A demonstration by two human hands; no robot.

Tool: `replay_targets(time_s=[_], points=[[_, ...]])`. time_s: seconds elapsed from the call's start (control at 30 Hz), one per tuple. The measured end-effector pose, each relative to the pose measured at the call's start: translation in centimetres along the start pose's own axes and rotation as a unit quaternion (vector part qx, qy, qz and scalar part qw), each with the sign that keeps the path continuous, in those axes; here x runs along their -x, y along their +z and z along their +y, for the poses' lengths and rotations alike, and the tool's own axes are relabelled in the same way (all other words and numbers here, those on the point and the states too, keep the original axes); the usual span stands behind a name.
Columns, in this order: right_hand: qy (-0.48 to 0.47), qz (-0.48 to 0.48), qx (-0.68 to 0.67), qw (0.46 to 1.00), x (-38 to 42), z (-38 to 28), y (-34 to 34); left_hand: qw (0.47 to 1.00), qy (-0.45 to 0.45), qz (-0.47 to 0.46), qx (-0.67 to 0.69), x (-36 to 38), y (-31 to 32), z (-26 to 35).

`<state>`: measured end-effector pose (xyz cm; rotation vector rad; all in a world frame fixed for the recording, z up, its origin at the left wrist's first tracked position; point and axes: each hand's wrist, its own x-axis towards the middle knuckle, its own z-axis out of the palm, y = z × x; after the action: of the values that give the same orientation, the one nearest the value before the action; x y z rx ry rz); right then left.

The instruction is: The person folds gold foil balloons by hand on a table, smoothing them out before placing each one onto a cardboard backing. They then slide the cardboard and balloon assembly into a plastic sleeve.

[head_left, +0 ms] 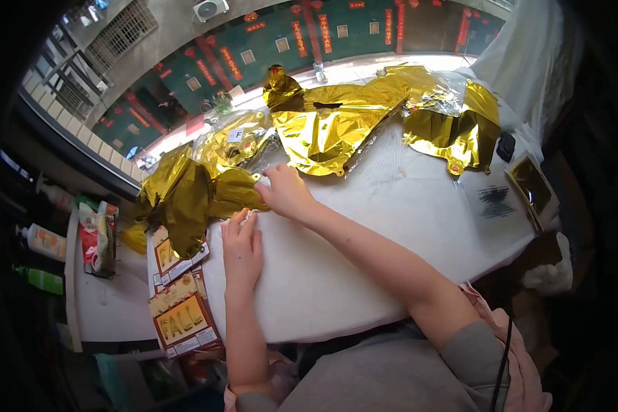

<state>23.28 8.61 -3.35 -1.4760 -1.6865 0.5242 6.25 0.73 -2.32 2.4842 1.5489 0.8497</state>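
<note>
A crumpled gold foil balloon (237,194) lies on the white table, its near edge under my hands. My right hand (290,193) is closed at its right end, thumb and fingers pinched together, with a small whitish bit showing at the fingertips. My left hand (242,248) rests palm down just below the foil's edge. Its fingers are stretched forward, touching or nearly touching the edge. A darker fold of gold foil (178,199) spreads left of my hands. Beyond them lies another flat gold balloon (329,127), partly in clear plastic.
More gold foil (453,130) lies at the back right near a small black object (506,146). Card packs (183,323) printed FALL sit at the table's left edge. Bottles (44,242) stand on the left. A clear printed bag (494,199) lies right; a window runs behind.
</note>
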Motion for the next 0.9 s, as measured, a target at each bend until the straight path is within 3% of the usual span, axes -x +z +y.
replay_targets(time_s=[0.03, 0.07, 0.13, 0.17, 0.3, 0.4, 0.47, 0.5, 0.53, 0.6, 0.67, 0.73, 0.9], points=[[0.029, 0.071, 0.075, 0.994, -1.2, 0.1, 1.0, 1.0, 0.001, 0.0, 0.011, 0.2, 0.1, -0.2], [0.027, 0.069, 0.073, 0.995, -2.3, 0.5, 1.7, 1.0, -0.001, 0.002, 0.01, 0.4, 0.2, -0.3], [0.039, -0.006, 0.107, 0.993, -4.0, 0.0, 2.0, 0.998, -0.039, 0.001, 0.059, 0.7, 0.1, 0.0], [0.067, -0.039, 0.046, 0.996, -4.3, -0.3, 1.5, 0.999, -0.022, 0.012, 0.04, 0.8, 0.2, -0.3], [0.103, -0.098, 0.007, 0.99, -5.8, -2.0, 0.1, 0.998, -0.043, 0.024, 0.05, 0.5, -1.0, 0.1], [0.121, -0.087, -0.031, 0.988, -6.6, -3.0, -0.4, 0.997, -0.046, 0.069, -0.007, -0.1, -2.4, -0.1], [0.08, -0.077, -0.029, 0.993, -8.1, -3.2, -0.1, 0.971, -0.144, 0.189, -0.002, -1.0, -3.1, -2.3], [0.103, -0.123, -0.036, 0.987, -8.7, -3.9, -0.6, 0.965, -0.198, 0.161, -0.064, -1.4, -3.5, -3.3], [0.126, -0.168, -0.041, 0.977, -9.3, -4.1, -0.8, 0.965, -0.198, 0.159, -0.064, -1.7, -3.8, -4.0], [0.096, -0.167, -0.046, 0.98, -10.2, -4.6, -0.8, 0.933, -0.315, 0.089, -0.152, -2.4, -3.9, -5.1], [0.137, -0.147, -0.227, 0.953, -11.0, -5.2, -0.7, 0.93, -0.324, 0.056, -0.164, -3.4, -4.5, -6.0], [0.145, -0.159, -0.246, 0.945, -12.1, -5.9, -1.1, 0.916, -0.367, 0.012, -0.163, -4.6, -5.4, -5.6], [0.113, -0.131, -0.295, 0.94, -15.3, -5.7, -0.6, 0.905, -0.405, 0.024, -0.127, -5.9, -4.1, -7.2]])
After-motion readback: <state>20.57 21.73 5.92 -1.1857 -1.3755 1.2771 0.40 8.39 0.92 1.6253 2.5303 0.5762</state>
